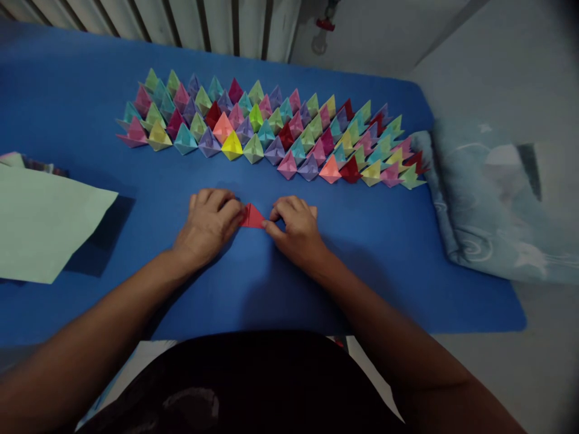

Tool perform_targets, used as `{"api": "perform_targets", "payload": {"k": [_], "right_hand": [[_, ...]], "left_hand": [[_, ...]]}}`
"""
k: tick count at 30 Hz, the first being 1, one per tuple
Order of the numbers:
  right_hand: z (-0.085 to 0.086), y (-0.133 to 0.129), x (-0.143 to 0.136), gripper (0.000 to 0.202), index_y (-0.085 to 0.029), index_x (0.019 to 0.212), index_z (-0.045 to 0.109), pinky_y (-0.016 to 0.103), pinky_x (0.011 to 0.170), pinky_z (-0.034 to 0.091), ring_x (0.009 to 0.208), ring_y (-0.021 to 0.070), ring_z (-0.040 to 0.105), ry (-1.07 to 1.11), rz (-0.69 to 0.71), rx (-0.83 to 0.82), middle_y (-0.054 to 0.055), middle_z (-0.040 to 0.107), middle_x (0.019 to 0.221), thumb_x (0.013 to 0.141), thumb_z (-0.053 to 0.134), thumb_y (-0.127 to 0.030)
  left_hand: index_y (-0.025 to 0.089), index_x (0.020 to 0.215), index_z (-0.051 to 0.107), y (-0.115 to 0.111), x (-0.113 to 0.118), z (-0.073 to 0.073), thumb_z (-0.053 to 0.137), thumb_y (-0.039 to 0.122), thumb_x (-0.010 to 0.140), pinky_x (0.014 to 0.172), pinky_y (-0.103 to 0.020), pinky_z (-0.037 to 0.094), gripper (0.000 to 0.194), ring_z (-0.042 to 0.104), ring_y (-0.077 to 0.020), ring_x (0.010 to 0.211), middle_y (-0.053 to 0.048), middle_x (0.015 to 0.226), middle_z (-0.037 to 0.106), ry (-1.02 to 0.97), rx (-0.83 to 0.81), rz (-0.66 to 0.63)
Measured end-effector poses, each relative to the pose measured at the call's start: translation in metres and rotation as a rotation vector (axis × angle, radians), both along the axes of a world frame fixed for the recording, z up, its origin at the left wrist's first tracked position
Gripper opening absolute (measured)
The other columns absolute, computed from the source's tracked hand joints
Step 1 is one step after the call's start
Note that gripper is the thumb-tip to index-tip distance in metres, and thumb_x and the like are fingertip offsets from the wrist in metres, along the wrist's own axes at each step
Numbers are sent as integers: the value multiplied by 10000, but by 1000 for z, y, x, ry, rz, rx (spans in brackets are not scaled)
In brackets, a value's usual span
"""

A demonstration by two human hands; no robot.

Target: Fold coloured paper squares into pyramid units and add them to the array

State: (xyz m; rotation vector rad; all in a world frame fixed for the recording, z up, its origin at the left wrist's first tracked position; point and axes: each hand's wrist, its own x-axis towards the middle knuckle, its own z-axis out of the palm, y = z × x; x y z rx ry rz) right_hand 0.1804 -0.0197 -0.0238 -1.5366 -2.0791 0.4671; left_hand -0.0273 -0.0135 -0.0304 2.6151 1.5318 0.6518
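Observation:
A small folded red paper [252,217], roughly triangular, lies on the blue table [181,313] between my hands. My left hand [210,223] is closed on its left part, fingers curled and pressed together over the edge. At the lower right corner of the paper, my right hand [296,229] pinches with thumb and index finger. Part of the paper's left side is hidden under my left fingers. Beyond both hands stand several rows of small folded paper boats [253,149] in many colours.
Pale green paper sheets [49,223] lie at the left, over other coloured items. A folded grey-blue blanket [493,205] covers the table's right end. White radiator bars [221,27] stand behind the far edge.

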Motion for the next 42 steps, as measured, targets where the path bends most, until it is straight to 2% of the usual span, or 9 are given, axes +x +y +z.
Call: {"api": "perform_targets", "payload": {"k": [4,11,15,19,25,33,37,40,42], "right_hand": [[0,0,2,126,-210,773,587,374,817,305,954,214,569,4,-3,-44,37,653,973,891,604,-249],[9,0,8,73,-219,899,658,390,874,320,1006,227,575,-30,15,-83,46,680,1020,890,586,-219],[15,0,-2,231,-228,1077,708,398,925,296,1019,223,568,-140,188,-1,60,712,1087,943,526,-179],[11,-4,-9,290,-241,1197,706,401,931,280,1032,228,543,-274,354,13,65,710,1181,957,553,-184],[6,-11,-4,306,-234,1256,686,386,907,289,1052,226,531,-294,355,52,75,697,1216,996,525,-217],[7,-13,-3,343,-261,1309,651,402,916,301,1078,236,511,-309,360,25,78,663,1248,994,523,-217],[5,-12,-3,328,-264,1281,669,413,912,305,1075,243,515,-277,355,14,82,667,1231,998,509,-224],[5,-11,-3,330,-266,1277,670,415,914,301,1090,243,517,-246,362,0,77,669,1237,992,512,-214],[6,-11,-3,335,-257,1281,667,413,916,299,1100,243,516,-242,359,-10,76,668,1244,982,524,-203]], "left_hand": [[270,991,705,-2,2,1,499,288,999,788,-433,400,207,565,-270,976,-78,1039,698,80,52,-91],[279,993,732,5,-2,-5,504,298,1001,780,-406,372,228,568,-242,911,-65,1006,708,-12,32,-117],[271,1000,741,8,-3,-8,476,327,1014,740,-378,357,272,564,-229,862,-65,975,713,-1,79,-133],[247,969,745,10,-3,-10,491,329,1008,740,-372,350,270,562,-226,866,-72,987,716,4,86,-109],[321,1151,724,11,-6,-11,506,365,1005,745,-373,350,266,552,-223,870,-64,980,704,33,74,-128],[391,1233,695,21,-18,-6,495,450,1000,779,-395,356,313,526,-239,927,-63,1059,652,183,38,-137],[329,1270,676,18,-28,2,471,422,1011,813,-410,369,344,541,-258,974,-80,1102,664,162,-30,-46],[254,1247,676,9,-35,7,410,404,1026,842,-405,385,376,562,-255,994,-86,1098,684,29,-90,86],[249,1179,700,2,-36,8,456,432,1001,863,-405,388,353,570,-260,1019,-78,1087,693,-37,-140,101]]}}
